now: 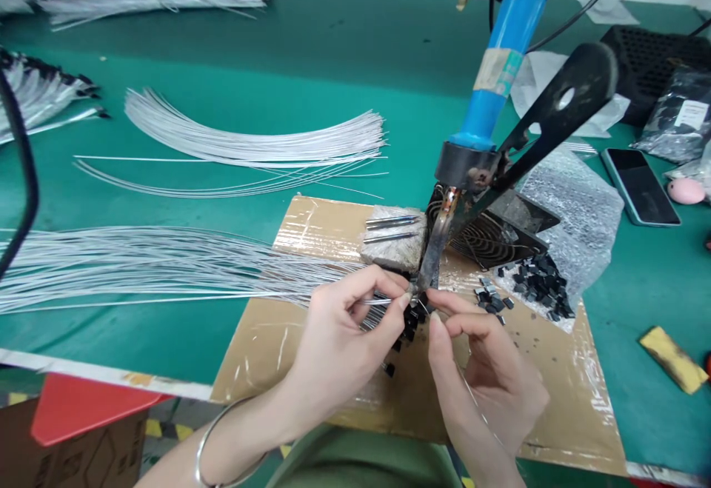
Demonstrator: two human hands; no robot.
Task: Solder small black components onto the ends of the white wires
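With my left hand (344,332) pinching a grey cable (381,301) and my right hand (494,369) a thin wire (472,397), both just beside the soldering iron's tip (430,262) at twelve o'clock, one slip upward could burn me or scorch the cable.

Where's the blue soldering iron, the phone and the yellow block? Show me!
Blue soldering iron (506,38): head view, on its blue handle, above the taped label.
Phone (641,186): head view, on its dark screen.
Yellow block (674,360): head view, on its dark-stained top.
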